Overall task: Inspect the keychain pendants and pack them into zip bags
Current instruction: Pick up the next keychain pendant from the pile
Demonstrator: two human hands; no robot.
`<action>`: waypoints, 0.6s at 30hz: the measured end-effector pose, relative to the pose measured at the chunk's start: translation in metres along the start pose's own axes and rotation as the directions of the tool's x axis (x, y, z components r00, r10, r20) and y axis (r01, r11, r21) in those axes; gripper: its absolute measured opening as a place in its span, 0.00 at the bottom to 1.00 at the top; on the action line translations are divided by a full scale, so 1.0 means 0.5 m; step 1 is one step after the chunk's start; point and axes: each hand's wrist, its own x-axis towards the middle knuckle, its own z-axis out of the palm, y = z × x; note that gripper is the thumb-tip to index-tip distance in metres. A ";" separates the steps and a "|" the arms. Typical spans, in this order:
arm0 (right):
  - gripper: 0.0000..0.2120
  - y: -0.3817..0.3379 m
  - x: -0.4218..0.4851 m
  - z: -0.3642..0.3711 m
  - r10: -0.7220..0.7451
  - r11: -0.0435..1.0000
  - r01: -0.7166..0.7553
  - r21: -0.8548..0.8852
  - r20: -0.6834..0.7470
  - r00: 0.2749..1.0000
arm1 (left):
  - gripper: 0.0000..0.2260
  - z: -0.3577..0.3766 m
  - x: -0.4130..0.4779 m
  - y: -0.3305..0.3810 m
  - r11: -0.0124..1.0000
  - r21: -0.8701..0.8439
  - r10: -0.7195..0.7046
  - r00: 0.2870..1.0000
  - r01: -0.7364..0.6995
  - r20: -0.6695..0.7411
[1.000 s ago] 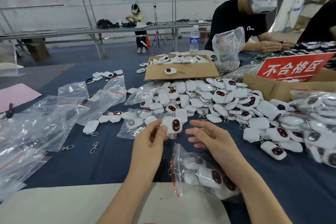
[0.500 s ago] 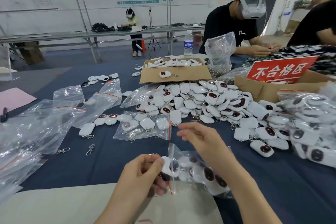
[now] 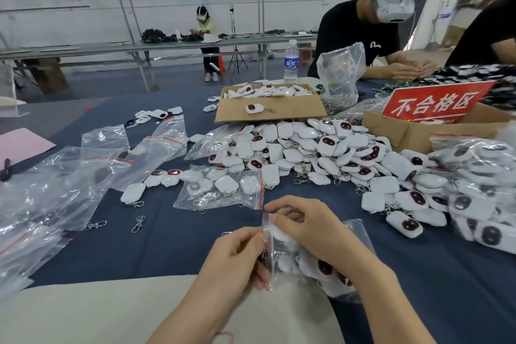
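Left hand [image 3: 234,257] pinching the open edge of a part-filled zip bag [image 3: 290,262] near the table's front, right hand [image 3: 304,225] with fingers curled, clamped on the bag's top, loose keychain pendants [image 3: 321,148] heaped beyond on blue cloth [image 3: 167,246]

White pendants [image 3: 329,148] with black, red-rimmed faces lie on the navy bench [image 3: 167,240], behind them a red sign [image 3: 435,103] with white lettering.

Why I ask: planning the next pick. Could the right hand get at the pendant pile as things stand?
Probably not yet: the right hand pinches the zip bag alongside the left hand. Once freed, nothing visibly blocks the pendant pile.
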 end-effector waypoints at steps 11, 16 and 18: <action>0.13 -0.006 -0.004 -0.006 -0.034 0.993 0.037 0.108 -0.031 0.999 | 0.21 0.007 0.002 -0.016 0.944 0.273 0.208 0.976 -0.185 -0.059; 0.10 -0.004 0.004 -0.026 0.026 0.961 0.028 0.276 -0.193 0.981 | 0.21 -0.007 0.006 -0.021 0.960 0.183 0.256 0.933 -0.214 -0.254; 0.10 0.002 0.008 -0.034 0.092 0.925 0.009 0.381 -0.247 0.965 | 0.21 -0.015 0.008 -0.023 0.897 0.347 0.378 0.883 -0.275 -0.277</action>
